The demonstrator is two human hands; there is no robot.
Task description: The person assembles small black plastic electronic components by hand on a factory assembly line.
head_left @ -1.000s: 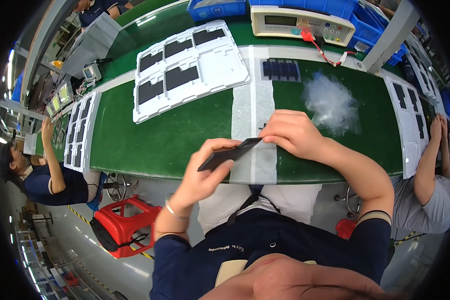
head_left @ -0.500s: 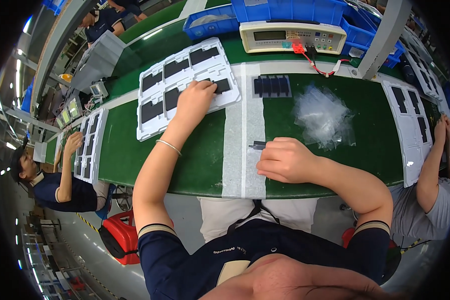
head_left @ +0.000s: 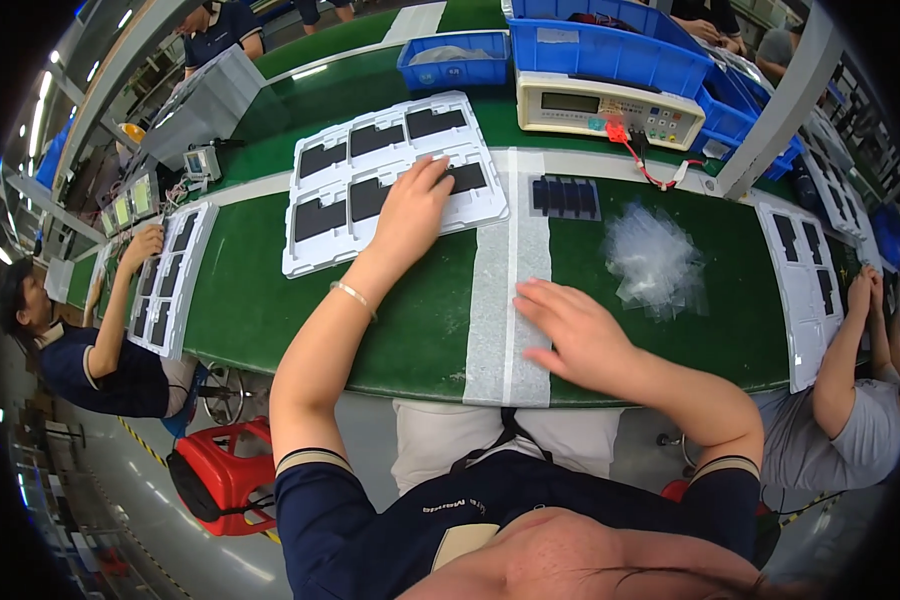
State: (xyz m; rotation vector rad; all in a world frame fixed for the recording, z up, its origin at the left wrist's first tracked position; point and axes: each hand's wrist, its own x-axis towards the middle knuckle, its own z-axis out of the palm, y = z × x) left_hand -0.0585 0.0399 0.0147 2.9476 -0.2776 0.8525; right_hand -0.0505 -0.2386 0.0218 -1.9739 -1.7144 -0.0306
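Observation:
My left hand lies over the white moulded tray, its fingers stretched out beside the black flat piece in the tray's near right pocket. Part of that piece is hidden under the fingers. Other pockets hold similar black pieces, such as the black flat piece at the far right. Above the pale tape strip on the green table, my right hand is open, thumb apart from the fingers, with nothing seen in it. Beyond it lies a clear sheet with several dark strips.
A heap of clear film pieces lies right of the strips. Behind stand a bench meter with red and black leads, blue bins and a grey post. Co-workers handle trays at left and right.
My right hand has opened; the small dark strip at its fingertips is no longer seen. My left hand's bent fingers have straightened over the tray. The whole view has shifted slightly.

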